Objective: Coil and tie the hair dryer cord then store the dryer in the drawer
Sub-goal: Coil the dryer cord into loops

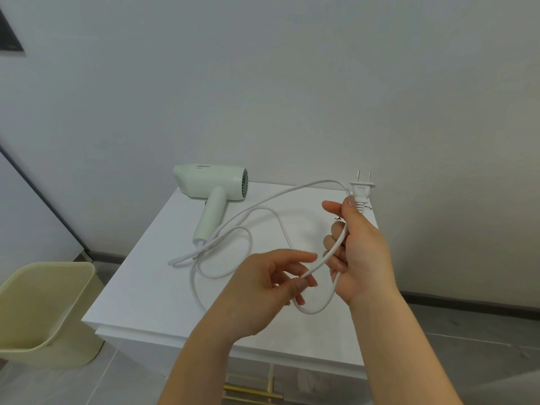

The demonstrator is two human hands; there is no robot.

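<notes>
Right hand point(358, 252) is curled shut around the white cord point(233, 226) just under the plug point(361, 192), prongs pointing up. Left hand point(263, 287) pinches the same cord lower down with thumb and fingertips, forming the first small loop between the two. Rest of it trails in loose bends across the white cabinet top point(140, 287) to the pale green hair dryer point(211, 187) lying on its side near the wall. I'd keep loops even and avoid kinks.
</notes>
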